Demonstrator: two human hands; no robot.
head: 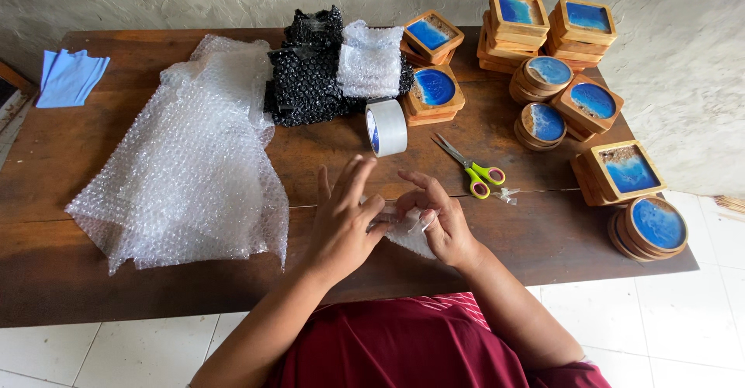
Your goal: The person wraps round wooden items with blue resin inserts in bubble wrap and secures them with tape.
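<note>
Head view shows the left hand (341, 221) and right hand (436, 223), fingers curled, pressing a small bubble-wrapped bundle (409, 234) just below the tape roll (386, 127), apparently mid-wrap; sealing it seemingly calls for tape.

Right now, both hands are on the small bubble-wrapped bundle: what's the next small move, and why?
Probably reach the right hand for the tape roll. Both it and the left hand press the bundle closed on the table, no tape shows on it, and the roll stands just beyond, beside the scissors.
</note>
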